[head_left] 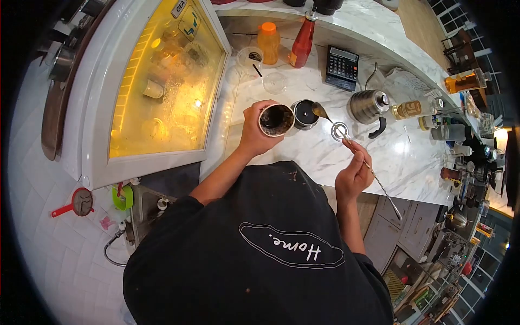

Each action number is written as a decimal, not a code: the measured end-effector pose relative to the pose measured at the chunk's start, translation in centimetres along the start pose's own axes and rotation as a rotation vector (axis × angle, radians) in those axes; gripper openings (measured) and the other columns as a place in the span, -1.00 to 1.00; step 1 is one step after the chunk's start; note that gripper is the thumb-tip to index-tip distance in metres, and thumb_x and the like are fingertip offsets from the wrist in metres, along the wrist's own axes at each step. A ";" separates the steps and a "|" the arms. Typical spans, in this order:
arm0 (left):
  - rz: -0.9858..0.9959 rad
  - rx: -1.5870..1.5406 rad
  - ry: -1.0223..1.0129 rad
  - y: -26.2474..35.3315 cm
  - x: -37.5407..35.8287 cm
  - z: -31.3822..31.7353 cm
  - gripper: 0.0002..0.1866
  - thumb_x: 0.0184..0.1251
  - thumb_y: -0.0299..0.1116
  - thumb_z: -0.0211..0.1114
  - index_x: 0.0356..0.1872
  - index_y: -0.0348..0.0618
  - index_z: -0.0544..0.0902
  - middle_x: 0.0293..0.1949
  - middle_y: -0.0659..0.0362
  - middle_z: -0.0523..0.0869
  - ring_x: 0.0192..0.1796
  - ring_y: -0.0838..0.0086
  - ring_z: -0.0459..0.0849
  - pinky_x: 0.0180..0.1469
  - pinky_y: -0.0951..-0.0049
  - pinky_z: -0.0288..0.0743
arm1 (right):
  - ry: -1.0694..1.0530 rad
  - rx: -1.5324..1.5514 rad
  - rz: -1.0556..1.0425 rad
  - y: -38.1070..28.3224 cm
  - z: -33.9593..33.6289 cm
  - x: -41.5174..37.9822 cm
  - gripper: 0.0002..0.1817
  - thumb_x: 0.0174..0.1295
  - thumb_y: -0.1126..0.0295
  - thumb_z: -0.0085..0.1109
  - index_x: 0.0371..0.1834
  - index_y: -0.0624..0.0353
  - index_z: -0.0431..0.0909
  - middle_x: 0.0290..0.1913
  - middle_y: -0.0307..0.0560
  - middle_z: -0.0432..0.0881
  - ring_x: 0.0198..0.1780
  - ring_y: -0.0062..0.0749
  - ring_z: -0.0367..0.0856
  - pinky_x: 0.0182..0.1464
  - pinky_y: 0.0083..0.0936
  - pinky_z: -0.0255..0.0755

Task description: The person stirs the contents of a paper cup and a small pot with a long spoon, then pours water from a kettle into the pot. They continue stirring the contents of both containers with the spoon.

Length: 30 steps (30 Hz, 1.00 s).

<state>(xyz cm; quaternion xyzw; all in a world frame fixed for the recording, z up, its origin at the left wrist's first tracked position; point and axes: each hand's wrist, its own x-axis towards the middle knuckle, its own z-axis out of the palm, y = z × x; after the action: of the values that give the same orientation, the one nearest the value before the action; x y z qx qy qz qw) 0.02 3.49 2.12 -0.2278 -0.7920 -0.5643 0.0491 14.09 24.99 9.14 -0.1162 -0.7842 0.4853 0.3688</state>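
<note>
"What's in your hands?"

"My left hand grips a cup, dark inside; my right hand pinches a long twisted-handled spoon."

"Where's the spoon's bowl?"

"Near the dark-topped container, which sits just beside my cup."

"And farther along?"

"A calculator, a steel kettle, and, beyond the container, a red bottle and an orange one, all on the marble counter."

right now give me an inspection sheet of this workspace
surface: pale marble-patterned counter
job's things: cup with dark contents, held beside a black-topped container; long spoon
clutter: calculator, red bottle, orange bottle, kettle
grippers: left hand grips the cup; right hand pinches the spoon's handle
cables: nothing seen
surroundings: lit glass-fronted cabinet and red-handled strainer on the left
</note>
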 end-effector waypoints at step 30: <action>0.514 -0.148 0.185 2.4 3.6 -1.0 -0.16 -0.10 -0.35 0.81 0.22 -0.15 0.46 0.10 -0.08 0.74 0.09 0.08 0.74 0.15 0.15 0.56 | -0.406 -0.111 -0.353 -6.4 4.0 3.5 -0.94 0.48 0.52 0.18 -0.09 0.12 0.63 -0.09 -0.20 0.79 0.17 -0.16 0.75 0.35 0.08 0.32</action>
<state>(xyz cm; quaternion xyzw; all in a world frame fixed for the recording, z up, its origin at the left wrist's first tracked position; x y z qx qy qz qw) -2.34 4.34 5.78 -0.3718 -0.6570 -0.6080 0.2459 9.97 20.97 15.17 0.1020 -0.8757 0.3830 0.2758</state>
